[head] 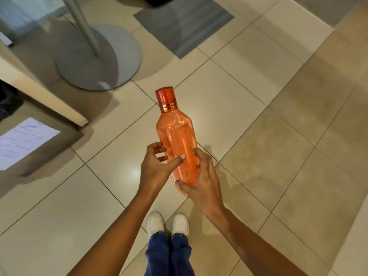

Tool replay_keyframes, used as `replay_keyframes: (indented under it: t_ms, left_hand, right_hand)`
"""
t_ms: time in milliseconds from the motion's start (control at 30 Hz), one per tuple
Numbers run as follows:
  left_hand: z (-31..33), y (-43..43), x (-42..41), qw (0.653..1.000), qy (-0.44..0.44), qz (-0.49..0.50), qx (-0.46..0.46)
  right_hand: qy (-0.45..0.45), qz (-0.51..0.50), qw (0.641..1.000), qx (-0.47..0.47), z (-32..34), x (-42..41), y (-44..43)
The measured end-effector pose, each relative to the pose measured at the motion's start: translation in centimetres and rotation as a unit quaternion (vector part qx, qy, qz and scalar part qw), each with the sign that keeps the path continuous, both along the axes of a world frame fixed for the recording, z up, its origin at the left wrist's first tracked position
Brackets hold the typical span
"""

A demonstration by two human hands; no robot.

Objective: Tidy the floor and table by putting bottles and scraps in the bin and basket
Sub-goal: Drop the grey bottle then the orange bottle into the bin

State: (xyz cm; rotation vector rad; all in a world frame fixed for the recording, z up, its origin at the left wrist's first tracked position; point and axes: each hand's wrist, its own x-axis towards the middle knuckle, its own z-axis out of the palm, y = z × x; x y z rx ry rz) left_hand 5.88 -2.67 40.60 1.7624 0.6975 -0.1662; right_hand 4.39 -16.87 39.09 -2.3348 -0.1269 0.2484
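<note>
An orange see-through plastic bottle (pixel 175 134) with a red cap is held out over the tiled floor, cap pointing away from me. My right hand (pixel 203 176) grips its lower end, fingers wrapped round the base. My left hand (pixel 157 164) is at the bottle's left side with fingers spread; its thumb lies across the body, and the other fingers do not clasp it. No bin or basket is fully in view.
A grey round pedestal base (pixel 97 56) with its pole stands at the upper left. A box (pixel 25 142) bearing a handwritten paper label sits at the left edge beside a pale table edge (pixel 39 90). A grey mat (pixel 183 22) lies further off. My white shoes (pixel 167 224) are below.
</note>
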Motion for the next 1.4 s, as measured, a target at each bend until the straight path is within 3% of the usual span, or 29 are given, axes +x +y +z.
replay_keyframes:
  t_ms: [167,400,533,600,667,767,900,1067,1200,1400]
  left_hand:
    - [6.4,3.7,-1.2,0.998,-0.029,0.062,0.003]
    - [13.0,9.5,-5.0,0.959,-0.062,0.22,-0.167]
    - [14.3,14.3,-8.8,0.926,-0.09,0.293,-0.219]
    - [14.5,16.9,-10.6,0.924,-0.092,0.325,-0.179]
    - [14.4,20.1,-12.9,0.931,-0.088,0.346,-0.084]
    - [14.4,25.5,-16.1,0.941,-0.077,0.324,0.061]
    - [14.5,34.6,-20.5,0.939,-0.074,0.301,0.152]
    - [14.5,43.6,-25.2,0.916,-0.038,0.272,0.293]
    - [14.4,49.2,-26.9,0.906,-0.009,0.252,0.339]
    - [12.4,55.1,-26.1,0.906,-0.017,0.265,0.329]
  right_hand:
    - [-0.003,0.097,0.995,0.029,6.9,1.5,2.1]
    - [-0.078,0.175,0.981,0.019,12.9,1.7,8.1]
    - [-0.064,0.25,0.965,0.05,15.1,0.3,13.3]
    - [-0.032,0.294,0.953,0.072,16.2,-0.1,16.3]
    - [-0.024,0.325,0.941,0.095,17.5,-0.4,20.3]
    - [-0.031,0.339,0.93,0.139,19.6,-0.9,27.3]
    - [-0.021,0.351,0.913,0.206,22.5,-2.4,38.1]
    - [-0.044,0.418,0.896,0.144,23.1,-4.4,49.3]
    - [-0.038,0.455,0.886,0.078,21.9,-6.0,55.5]
    - [0.017,0.35,0.929,0.12,19.8,-4.7,60.2]
